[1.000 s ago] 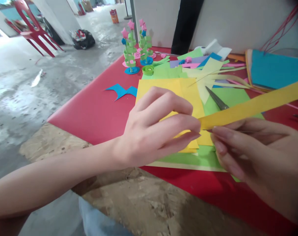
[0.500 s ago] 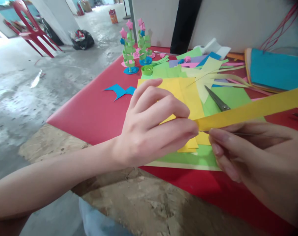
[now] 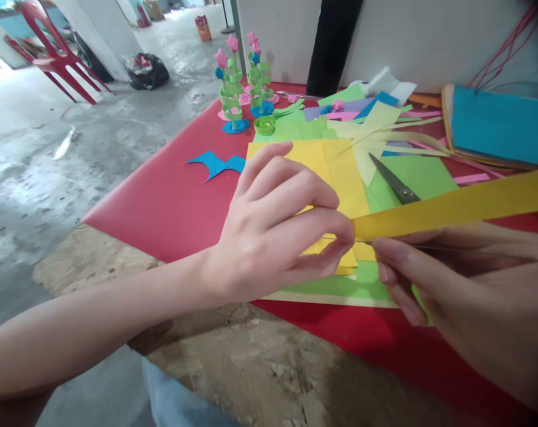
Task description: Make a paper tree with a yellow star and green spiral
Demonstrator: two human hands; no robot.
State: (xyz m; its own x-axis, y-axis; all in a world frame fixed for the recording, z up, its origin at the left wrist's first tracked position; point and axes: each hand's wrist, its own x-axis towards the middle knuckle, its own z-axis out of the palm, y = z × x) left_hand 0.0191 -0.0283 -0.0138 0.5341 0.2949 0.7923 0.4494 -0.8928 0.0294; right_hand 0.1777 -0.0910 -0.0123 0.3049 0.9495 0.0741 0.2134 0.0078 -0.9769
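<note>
My left hand pinches the near end of a yellow paper strip between thumb and forefinger. The strip runs off to the right above my right hand. Closed at the fingertips, my right hand holds a thin needle-like rod, whose tip reaches to the left fingertips at the strip's end. Below both hands lie yellow paper sheets on green paper. Scissors rest on the paper just behind the strip, their handles hidden by it.
Two green paper plants with pink stars stand at the back of the red-covered table. A blue paper cutout lies left of my left hand. Blue sheets sit at the right. A red chair stands on the floor.
The left thumb and forefinger now form a rounder, more open loop around the strip's end. The strip's free part has dropped slightly, and the right hand has shifted a little left.
</note>
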